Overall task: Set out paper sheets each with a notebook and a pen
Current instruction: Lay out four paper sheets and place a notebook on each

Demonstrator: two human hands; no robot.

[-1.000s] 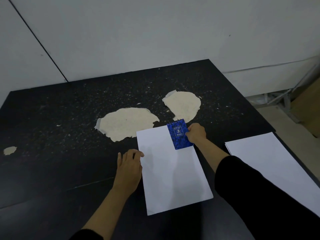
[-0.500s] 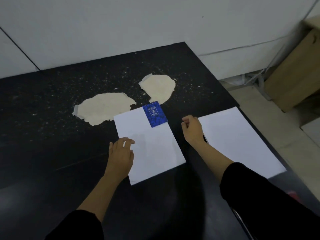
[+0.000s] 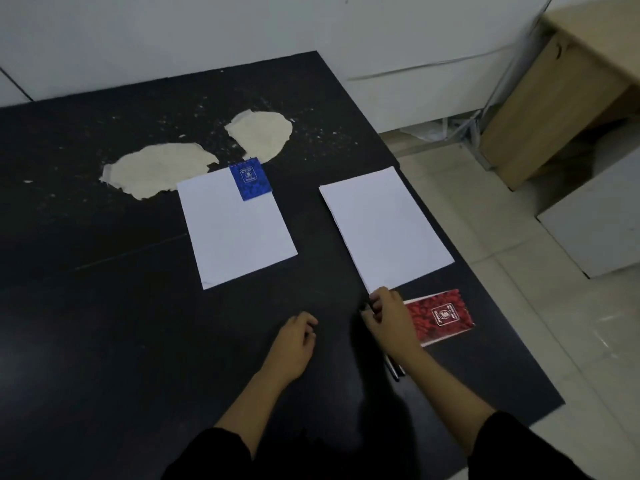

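One white paper sheet [image 3: 239,233] lies mid-table with a small blue notebook [image 3: 250,179] on its top right corner. To its right lies a second white sheet or thin stack [image 3: 384,226]. A red notebook [image 3: 440,317] lies flat below that stack. Dark pens [image 3: 394,370] lie on the black table, mostly hidden under my right wrist. My right hand [image 3: 391,320] rests over the pens' upper ends with its fingers curled; a grip on them cannot be made out. My left hand [image 3: 294,344] hovers left of it, loosely curled and holding nothing.
The black table [image 3: 104,341] has two pale worn patches [image 3: 159,171] behind the left sheet. Its right edge runs close to the right stack and the red notebook. A wooden cabinet [image 3: 554,109] and a grey box [image 3: 599,220] stand on the tiled floor to the right.
My right hand let go of the blue notebook, left it on the sheet and moved back right to the pens. My left hand came off the sheet. The view turned right, revealing the red notebook.
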